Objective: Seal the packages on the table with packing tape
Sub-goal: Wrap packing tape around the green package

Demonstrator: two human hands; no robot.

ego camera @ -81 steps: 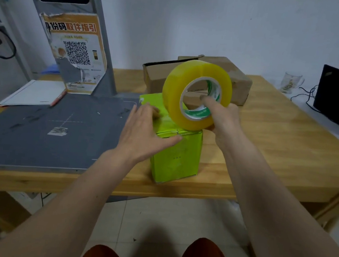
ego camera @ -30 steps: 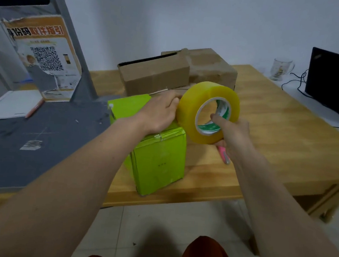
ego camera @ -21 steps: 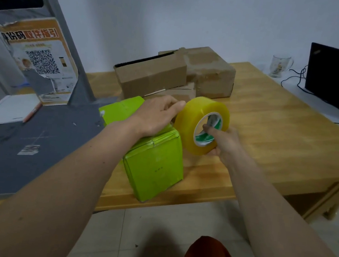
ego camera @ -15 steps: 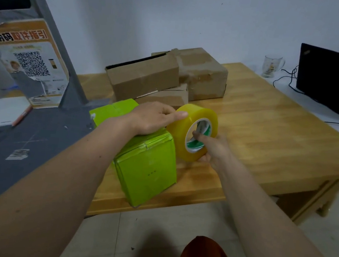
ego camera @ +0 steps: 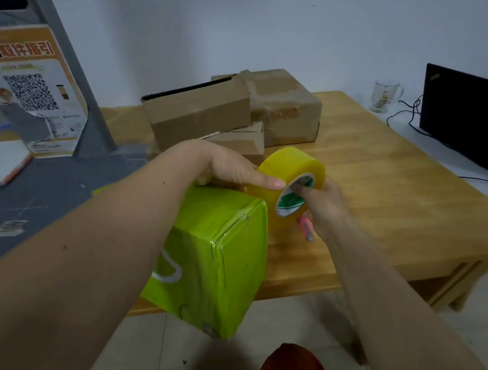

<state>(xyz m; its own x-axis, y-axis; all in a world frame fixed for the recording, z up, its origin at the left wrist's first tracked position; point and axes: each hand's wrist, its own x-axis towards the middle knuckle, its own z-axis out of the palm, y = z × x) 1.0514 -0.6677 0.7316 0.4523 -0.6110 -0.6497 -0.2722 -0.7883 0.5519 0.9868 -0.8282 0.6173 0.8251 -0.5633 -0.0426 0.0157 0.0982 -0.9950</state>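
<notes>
A bright green box (ego camera: 217, 257) stands tipped at the front edge of the wooden table (ego camera: 385, 199), its near bottom corner hanging past the edge. Clear tape runs along its top seam and down the front. My left hand (ego camera: 235, 170) lies on the box's far top edge, fingers straight and pointing at the roll. A big yellow roll of packing tape (ego camera: 291, 171) sits against the box's right top corner. My right hand (ego camera: 322, 202) holds it with fingers hooked into the core. A pink tool (ego camera: 306, 229) pokes out under that hand.
Three brown cardboard boxes (ego camera: 232, 114) are stacked behind the green box. A grey mat (ego camera: 33, 202) and a leaning sign with a QR code (ego camera: 29, 93) lie left. A glass mug (ego camera: 384, 95), cables and a black monitor (ego camera: 472, 118) are at the right.
The roll has come down from mid-air to the box's right top corner. My left hand slid to the box's far top edge. The box has tipped forward over the table edge.
</notes>
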